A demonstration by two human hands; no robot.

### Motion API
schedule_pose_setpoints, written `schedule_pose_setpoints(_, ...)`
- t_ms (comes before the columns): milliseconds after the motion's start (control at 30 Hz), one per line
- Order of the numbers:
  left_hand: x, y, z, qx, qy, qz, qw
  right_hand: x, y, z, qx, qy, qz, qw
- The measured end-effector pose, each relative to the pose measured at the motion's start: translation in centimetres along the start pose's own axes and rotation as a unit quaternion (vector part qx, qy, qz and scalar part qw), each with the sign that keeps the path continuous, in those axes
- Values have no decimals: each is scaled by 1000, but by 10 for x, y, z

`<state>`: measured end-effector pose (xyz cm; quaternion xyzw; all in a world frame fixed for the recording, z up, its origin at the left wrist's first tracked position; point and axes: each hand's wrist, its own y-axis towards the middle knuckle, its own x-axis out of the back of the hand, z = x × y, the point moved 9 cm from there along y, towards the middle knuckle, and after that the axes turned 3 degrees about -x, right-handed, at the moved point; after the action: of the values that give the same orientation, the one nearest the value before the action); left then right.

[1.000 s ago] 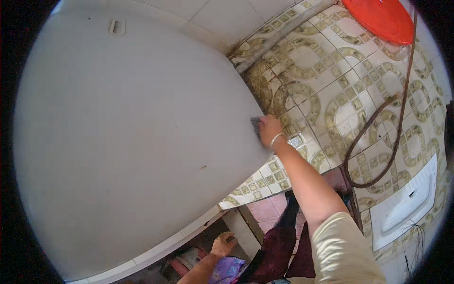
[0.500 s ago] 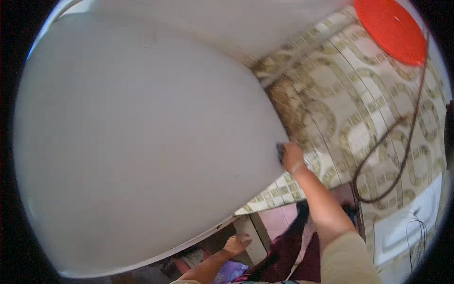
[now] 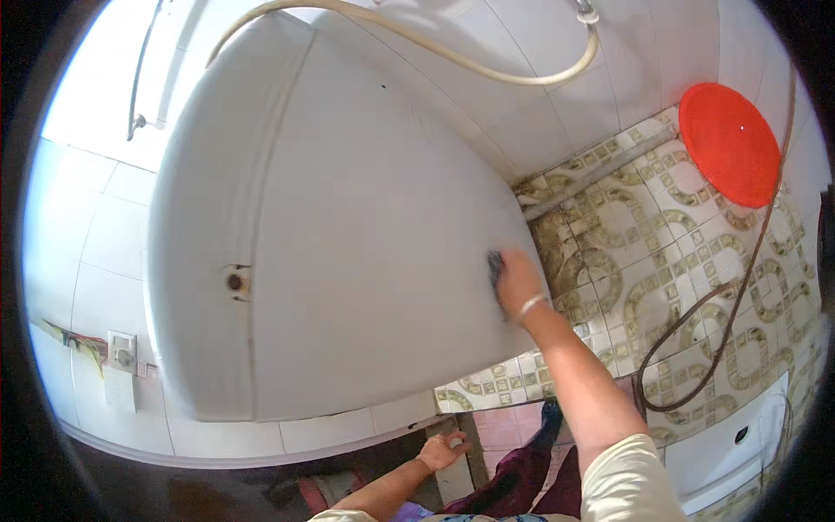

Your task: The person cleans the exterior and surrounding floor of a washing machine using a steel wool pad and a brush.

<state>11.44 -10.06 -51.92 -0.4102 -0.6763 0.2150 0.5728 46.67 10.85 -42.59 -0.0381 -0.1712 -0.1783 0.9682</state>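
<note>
1. Dark pad (image 3: 496,270), grasped in a person's right hand (image 3: 519,283), sits against the face of a large white appliance (image 3: 374,200), close to its right-hand edge. Motion blurs the fingers; a pale band (image 3: 532,304) circles the wrist.

2. Of the two hands, the left hand (image 3: 441,451) is released, its fingers loosely curved and parted, low in the view and well apart from the pad.

3. Across the appliance's left part runs a long seam (image 3: 252,365), with a rust-marked fitting (image 3: 234,282) just beside it.

4. Above, a pale hose (image 3: 539,80) sags in a curve before white wall tiles (image 3: 635,96).

5. Patterned tiles (image 3: 648,287) spread to the right, where a brown hose (image 3: 757,252) loops near a white squat toilet (image 3: 709,465). A round red plastic piece (image 3: 729,143) rests by the wall.

6. At far left, wires reach a small wall box (image 3: 122,351); the person's dark red trousers (image 3: 513,478) show at the lower edge.
</note>
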Motion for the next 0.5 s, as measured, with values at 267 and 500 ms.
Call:
schedule_pose_setpoints(267,19,-18,-27,38,-21,26,999,115,-6,292,339,121,-128,924)
schedule_pose_setpoints(500,14,-26,0,-12,-25,-16,1000,49,4,139,142,36,-48,988)
